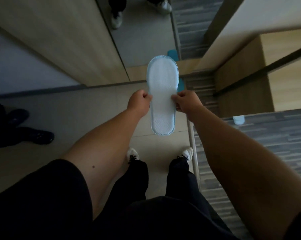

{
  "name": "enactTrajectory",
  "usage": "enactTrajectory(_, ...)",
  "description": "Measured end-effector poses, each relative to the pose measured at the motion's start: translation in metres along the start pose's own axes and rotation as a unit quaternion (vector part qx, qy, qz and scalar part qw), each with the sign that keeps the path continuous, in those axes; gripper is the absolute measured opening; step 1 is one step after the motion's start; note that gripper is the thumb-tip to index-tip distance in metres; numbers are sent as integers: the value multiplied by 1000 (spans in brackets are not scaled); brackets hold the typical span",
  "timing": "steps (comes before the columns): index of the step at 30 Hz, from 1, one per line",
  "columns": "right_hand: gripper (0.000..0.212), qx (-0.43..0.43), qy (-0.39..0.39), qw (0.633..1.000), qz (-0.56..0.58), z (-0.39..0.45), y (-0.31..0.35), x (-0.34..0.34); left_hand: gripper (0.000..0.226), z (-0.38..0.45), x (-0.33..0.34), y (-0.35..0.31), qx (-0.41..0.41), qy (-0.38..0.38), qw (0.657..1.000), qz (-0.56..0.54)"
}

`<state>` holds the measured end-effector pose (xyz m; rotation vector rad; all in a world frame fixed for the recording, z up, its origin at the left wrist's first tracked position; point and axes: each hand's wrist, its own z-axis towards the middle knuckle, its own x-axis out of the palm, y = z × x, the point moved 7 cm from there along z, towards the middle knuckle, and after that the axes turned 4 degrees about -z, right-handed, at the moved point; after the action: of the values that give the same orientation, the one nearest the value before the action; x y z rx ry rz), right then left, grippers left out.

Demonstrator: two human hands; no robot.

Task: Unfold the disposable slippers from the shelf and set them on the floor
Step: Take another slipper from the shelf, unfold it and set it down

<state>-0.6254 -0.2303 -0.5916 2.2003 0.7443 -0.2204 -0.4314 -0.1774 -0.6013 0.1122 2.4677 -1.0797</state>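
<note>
A flat white disposable slipper (161, 87) with a pale blue stitched rim hangs in the air in front of me, sole facing me, toe pointing away. My left hand (139, 101) pinches its left edge at the middle. My right hand (186, 103) pinches the right edge at the same height. Behind the slipper's right side a teal slipper (181, 84) peeks out on the floor by the mirror; most of it is hidden.
A floor-length mirror (142, 37) stands ahead and reflects my shoes. A wooden shelf unit (246, 87) is at the right, above striped grey carpet (260, 144). My feet (133, 154) stand on beige tile. Another person's dark shoes (37, 135) are at the left. A small pale packet (239, 119) lies under the shelf.
</note>
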Motion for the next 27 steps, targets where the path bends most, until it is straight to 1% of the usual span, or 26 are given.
enactTrajectory(3, 13, 0, 3, 1000, 14, 5, 4, 28, 23, 10, -18, 17, -6, 2, 1000, -3)
enactTrajectory(7, 23, 1, -20, 999, 33, 9, 9, 38, 18, 20, -26, 27, -8, -20, 1000, 5)
enactTrajectory(9, 25, -17, -41, 999, 10, 12, 15, 41, 27, 24, -29, 21, 5, -45, 999, 23)
enactTrajectory(10, 22, -36, -49, 998, -21, 12, 21, 44, 33, 26, -26, 18, 10, -41, 999, 7)
enactTrajectory(11, 19, -58, -56, 995, -56, 11, 28, 49, 35, 28, -19, 13, 11, -18, 999, -29)
enactTrajectory(14, 18, -121, -62, 983, -126, 8, 42, 67, 24, 25, 7, -1, -3, 76, 984, -160)
enactTrajectory(15, 21, -137, -54, 980, -137, 7, 44, 72, 23, 26, 10, -3, -15, 84, 978, -190)
enactTrajectory(16, 24, -150, -41, 977, -147, 7, 45, 76, 24, 30, 9, -3, -25, 78, 975, -209)
enactTrajectory(18, 27, -169, -24, 972, -161, 12, 46, 75, 27, 41, 2, 5, -45, 51, 974, -214)
enactTrajectory(19, 26, -174, -28, 971, -159, 18, 46, 69, 26, 47, -1, 10, -52, 46, 975, -211)
enactTrajectory(21, 29, -161, -51, 976, -140, 38, 43, 55, 22, 57, 0, 17, -65, 56, 975, -205)
enactTrajectory(23, 35, -103, -47, 988, -103, 62, 32, 46, 22, 64, 6, 19, -72, 66, 974, -207)
enactTrajectory(24, 34, -66, -29, 995, -73, 73, 25, 44, 23, 69, 10, 20, -73, 67, 972, -211)
enactTrajectory(25, 27, -34, -6, 999, -37, 85, 18, 45, 25, 74, 13, 21, -76, 67, 972, -213)
enactTrajectory(27, 3, 3, 29, 1000, 12, 107, 6, 46, 26, 89, 22, 29, -81, 57, 972, -215)
